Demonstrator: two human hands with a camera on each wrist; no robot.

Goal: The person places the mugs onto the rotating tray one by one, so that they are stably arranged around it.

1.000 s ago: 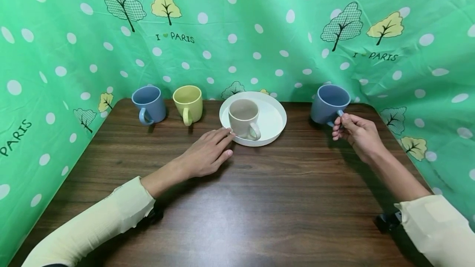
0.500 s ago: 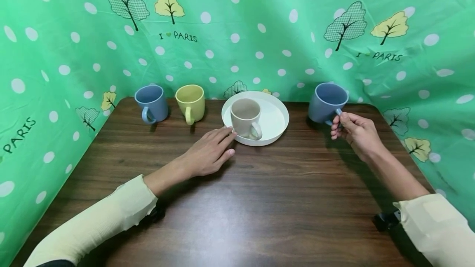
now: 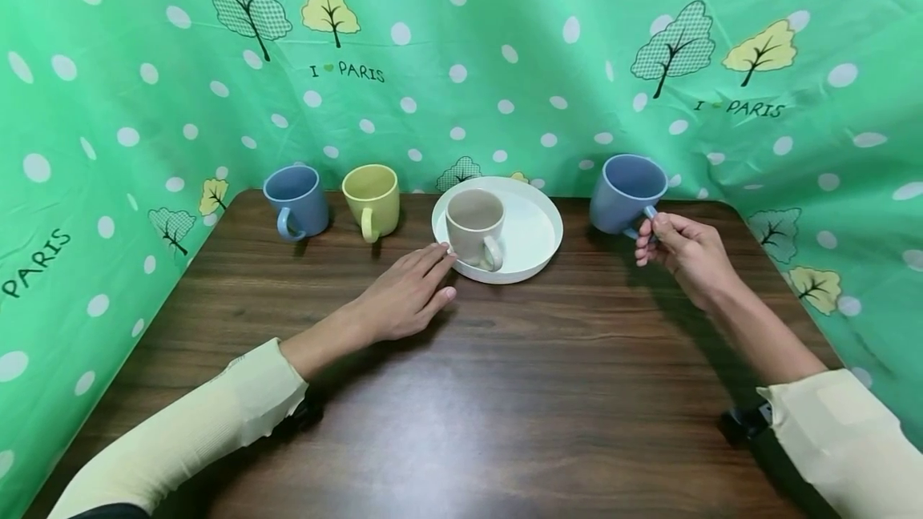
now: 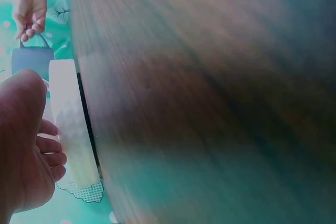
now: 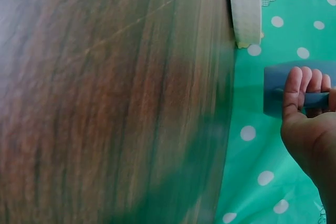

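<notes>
My right hand [image 3: 687, 253] pinches the handle of a blue mug [image 3: 622, 203] at the back right of the table. The right wrist view shows a gap between this upright mug [image 5: 274, 90] and the tabletop, so it hangs in the air. Fingers straight and palm down, my left hand [image 3: 407, 295] lies at the front left rim of a round white tray [image 3: 541, 243], fingertips touching it or very close. On the tray stands a beige mug [image 3: 470, 232], its handle towards the front right. In the left wrist view the tray's side wall [image 4: 71, 114] is beside the fingers.
A yellow mug [image 3: 371, 200] and a second blue mug [image 3: 298, 203] stand at the back left, handles facing front. Behind the dark wooden table [image 3: 505, 391] hangs a green dotted cloth [image 3: 447, 38], which also covers both sides.
My right hand has carried the blue mug slightly up and to the left, towards the tray. The left hand stays at the tray rim. The head view shifted a little.
</notes>
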